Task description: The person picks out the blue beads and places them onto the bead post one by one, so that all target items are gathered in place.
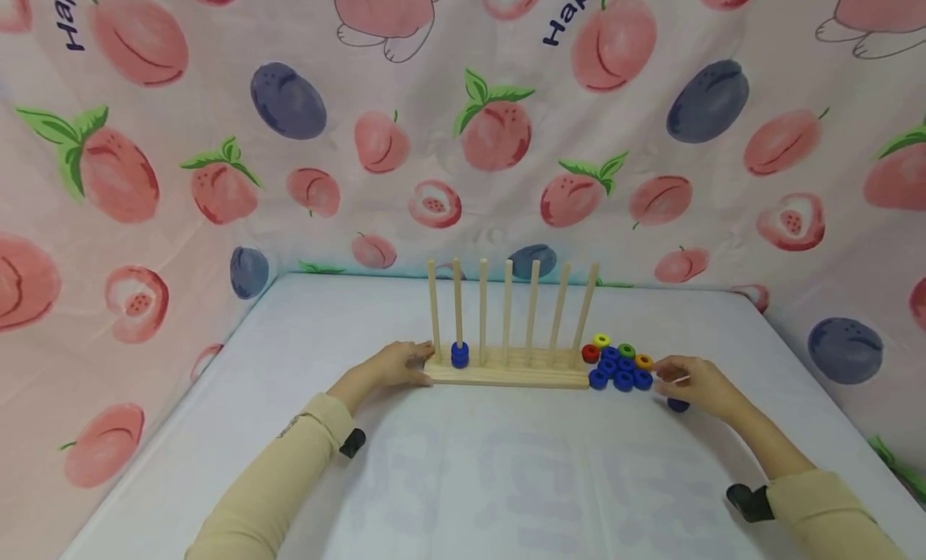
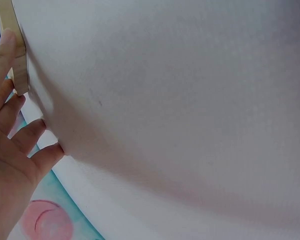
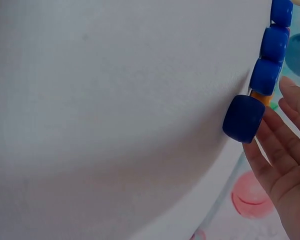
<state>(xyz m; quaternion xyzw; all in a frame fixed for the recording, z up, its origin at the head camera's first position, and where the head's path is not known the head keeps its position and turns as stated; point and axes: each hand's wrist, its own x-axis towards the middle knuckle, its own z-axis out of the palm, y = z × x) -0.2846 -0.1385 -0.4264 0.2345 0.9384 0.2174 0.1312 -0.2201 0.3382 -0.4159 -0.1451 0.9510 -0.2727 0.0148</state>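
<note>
Clasping the left end of the 7-pegged wooden rack [image 1: 521, 377] with the left hand [image 1: 394, 365], thumb toward the front corner: press lightly there to prevent sliding. With the right hand [image 1: 694, 385], fingers relaxed and plainly pinching nothing, best take just 1 ring by the rim, without scattering neighbours; cannot tell of any light contact with the lone blue ring [image 1: 678, 405] beneath the fingers or the orange ring [image 1: 643, 361] close by. Rack at the far half of the white-covered table [image 1: 506, 472], just left of the ring cluster [image 1: 624, 365]; long axis running left to right across the person's front, pegs [image 1: 507, 311] pointing up, 2 blue rings [image 1: 459, 354] stacked on the 2nd from the left.
</note>
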